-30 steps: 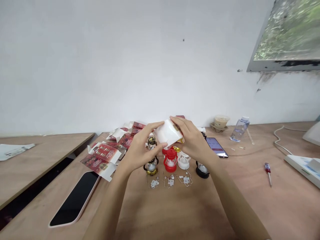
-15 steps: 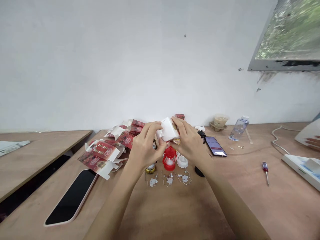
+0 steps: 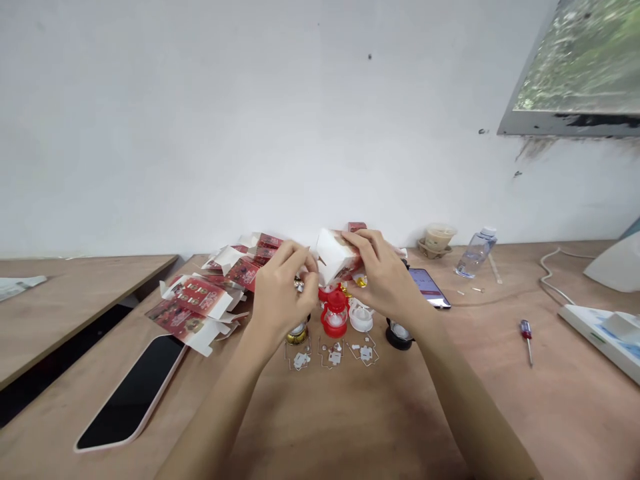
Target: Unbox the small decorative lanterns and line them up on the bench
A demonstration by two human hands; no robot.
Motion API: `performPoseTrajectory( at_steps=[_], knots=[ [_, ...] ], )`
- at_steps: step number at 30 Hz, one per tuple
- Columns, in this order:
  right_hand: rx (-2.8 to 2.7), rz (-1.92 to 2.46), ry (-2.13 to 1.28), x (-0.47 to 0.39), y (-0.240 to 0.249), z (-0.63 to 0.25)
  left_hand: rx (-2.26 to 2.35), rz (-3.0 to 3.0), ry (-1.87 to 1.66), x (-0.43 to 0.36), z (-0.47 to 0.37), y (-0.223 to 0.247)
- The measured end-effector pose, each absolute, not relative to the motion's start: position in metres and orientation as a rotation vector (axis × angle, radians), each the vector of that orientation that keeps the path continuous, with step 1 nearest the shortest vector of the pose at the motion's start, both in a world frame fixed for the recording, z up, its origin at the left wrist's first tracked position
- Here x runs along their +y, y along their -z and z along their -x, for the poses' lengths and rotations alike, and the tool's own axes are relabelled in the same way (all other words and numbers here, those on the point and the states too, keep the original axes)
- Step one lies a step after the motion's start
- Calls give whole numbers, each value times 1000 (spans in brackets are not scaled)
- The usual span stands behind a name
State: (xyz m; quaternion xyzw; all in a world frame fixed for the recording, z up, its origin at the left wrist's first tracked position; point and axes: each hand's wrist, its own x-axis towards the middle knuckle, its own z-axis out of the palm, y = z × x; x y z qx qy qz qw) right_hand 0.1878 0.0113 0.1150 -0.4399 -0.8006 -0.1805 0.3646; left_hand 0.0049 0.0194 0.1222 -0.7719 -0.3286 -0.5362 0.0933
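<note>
My right hand [image 3: 383, 273] grips a small white and red box [image 3: 334, 255], tilted above the middle of the table. Just left of the box, my left hand [image 3: 285, 287] has its fingers curled and pinched near the box's white end; what they hold, if anything, is too small to name. Below the box stand a red lantern [image 3: 335, 317], a white lantern part [image 3: 361, 316] and a gold-based lantern [image 3: 298, 335], the last partly covered by my left hand. A black lantern [image 3: 399, 333] is under my right wrist. Bent wires with small white pieces [image 3: 335, 358] lie in front.
Several red and white cartons [image 3: 193, 303] are piled at the left, beside a large phone [image 3: 133, 390]. At the right are another phone [image 3: 429, 288], a cup [image 3: 439, 237], a bottle [image 3: 476, 252], a screwdriver [image 3: 527, 341] and a white device [image 3: 605, 333] with a cable.
My left hand has come off the box and moved slightly left, its fingers now curled. The box has turned in my right hand, showing its red printed side. The view has shifted a little.
</note>
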Motion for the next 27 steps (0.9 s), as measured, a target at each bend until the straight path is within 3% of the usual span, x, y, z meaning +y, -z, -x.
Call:
performPoseTrajectory(
  at_steps=[5,12,23,27],
  knots=[
    [-2036,1112,681,10,-115,-184,-1201,2422,1398,18,0,-128],
    [-2144,1094,660,8,-117,-187,-831,2323,920,20,6,-129],
    [-2256,1092,705,16,-108,-186,-830,2410,841,21,28,-136],
    [-2270,986,567,18,-108,-186,-856,2317,787,18,26,-139]
  ],
)
